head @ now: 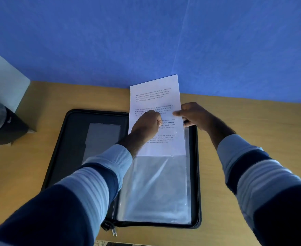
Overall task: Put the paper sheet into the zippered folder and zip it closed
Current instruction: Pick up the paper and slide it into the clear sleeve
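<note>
A black zippered folder (71,132) lies open flat on the wooden desk. Its right half carries a clear plastic sleeve (156,189). A white printed paper sheet (155,96) sits partway down inside that sleeve, its upper half sticking out past the folder's far edge. My left hand (146,126) rests on the middle of the sheet with fingers curled, pinching it. My right hand (194,116) grips the sheet's right edge along with the sleeve's edge. The zipper pull (113,232) hangs at the folder's near edge.
The wooden desk (243,125) meets a blue wall (146,41) right behind the folder. A dark object (2,123) stands at the left edge by a pale side panel. Bare desk lies right of the folder.
</note>
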`<state>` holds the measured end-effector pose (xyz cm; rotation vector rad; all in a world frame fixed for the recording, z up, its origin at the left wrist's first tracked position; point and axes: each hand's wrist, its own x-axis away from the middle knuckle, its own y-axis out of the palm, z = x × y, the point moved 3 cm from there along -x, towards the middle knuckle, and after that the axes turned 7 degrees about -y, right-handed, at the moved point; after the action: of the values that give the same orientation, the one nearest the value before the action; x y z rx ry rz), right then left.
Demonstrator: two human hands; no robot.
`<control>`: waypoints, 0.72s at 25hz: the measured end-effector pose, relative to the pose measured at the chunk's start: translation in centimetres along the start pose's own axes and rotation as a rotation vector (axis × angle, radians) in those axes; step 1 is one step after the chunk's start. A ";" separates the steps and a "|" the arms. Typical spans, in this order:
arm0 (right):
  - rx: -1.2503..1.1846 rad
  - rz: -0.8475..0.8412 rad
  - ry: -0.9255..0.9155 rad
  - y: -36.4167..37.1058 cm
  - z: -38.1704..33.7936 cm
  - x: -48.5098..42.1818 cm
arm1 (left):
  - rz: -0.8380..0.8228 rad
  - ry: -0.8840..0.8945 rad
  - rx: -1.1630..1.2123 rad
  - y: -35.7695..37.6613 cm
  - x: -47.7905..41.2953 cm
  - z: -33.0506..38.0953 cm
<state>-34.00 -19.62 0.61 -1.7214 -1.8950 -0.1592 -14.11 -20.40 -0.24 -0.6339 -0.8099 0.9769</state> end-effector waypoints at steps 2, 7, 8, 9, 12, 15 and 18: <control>-0.119 0.105 -0.044 -0.2 -1.0 -1.1 | -0.001 0.001 0.000 0.1 0.0 0.0; 0.064 0.329 -0.070 -1.1 -3.1 -3.4 | 0.015 0.016 -0.009 -0.4 0.1 0.2; 0.100 0.319 -0.067 -1.2 -3.0 -3.3 | 0.016 0.019 -0.012 -0.5 0.1 0.3; 0.131 0.301 -0.066 -1.2 -2.8 -3.0 | 0.016 0.018 -0.018 -0.6 0.1 0.3; 0.230 0.192 -0.044 -0.9 -1.1 -2.0 | 0.028 0.027 -0.065 -0.7 0.1 0.6; 0.282 0.066 -0.005 -0.9 0.8 -0.7 | 0.063 0.063 -0.160 -0.8 0.1 0.8; 0.184 -0.022 0.020 -1.2 1.8 0.4 | 0.042 0.151 -0.231 -1.1 -0.3 0.6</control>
<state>-35.71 -18.66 -0.41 -1.5716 -1.8528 -0.0101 -14.25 -21.08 0.86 -0.9162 -0.7834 0.8689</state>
